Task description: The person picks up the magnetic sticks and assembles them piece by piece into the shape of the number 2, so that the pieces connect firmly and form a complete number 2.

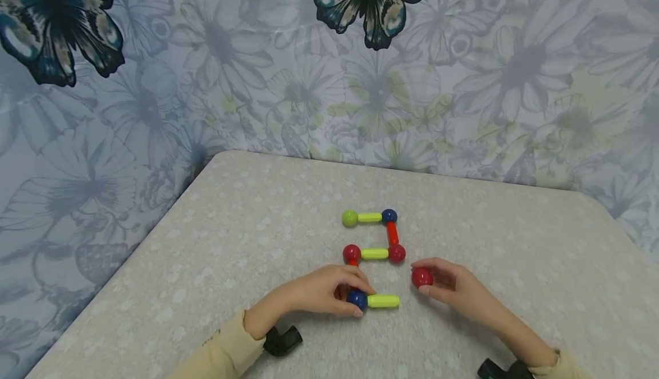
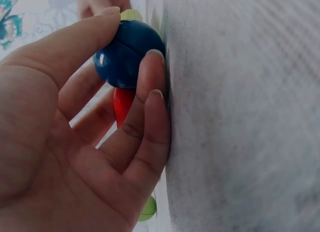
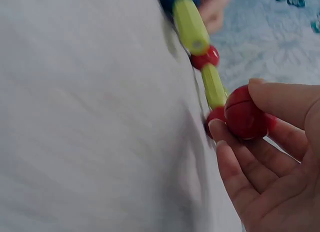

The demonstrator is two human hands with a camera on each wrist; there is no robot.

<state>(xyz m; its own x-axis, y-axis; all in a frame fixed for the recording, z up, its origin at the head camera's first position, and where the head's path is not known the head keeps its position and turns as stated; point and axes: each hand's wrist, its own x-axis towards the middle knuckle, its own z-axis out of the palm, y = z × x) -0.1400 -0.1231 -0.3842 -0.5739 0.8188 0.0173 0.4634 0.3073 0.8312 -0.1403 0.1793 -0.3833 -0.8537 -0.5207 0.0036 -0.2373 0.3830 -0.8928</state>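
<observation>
My left hand (image 1: 329, 290) grips a blue ball (image 1: 357, 299) at the near end of a chain of balls and rods on the table. A yellow-green rod (image 1: 383, 301) sticks out rightward from that ball, its far end free. Partly behind my left fingers, a red rod (image 2: 124, 106) joins the blue ball to a red ball (image 1: 352, 254). From there the chain runs along another yellow-green rod (image 1: 374, 254) to a second red ball (image 1: 397, 254). To the right, my right hand (image 1: 460, 290) pinches a loose red ball (image 3: 246, 113) between thumb and fingers, apart from the chain.
Farther back, the chain continues through a red rod (image 1: 393, 234), a dark blue ball (image 1: 389, 216), a yellow-green rod (image 1: 369, 218) and a green ball (image 1: 349, 218). A pale patterned cloth covers the table (image 1: 247, 207). Behind it stands a flowered wall with butterfly decorations (image 1: 376, 2).
</observation>
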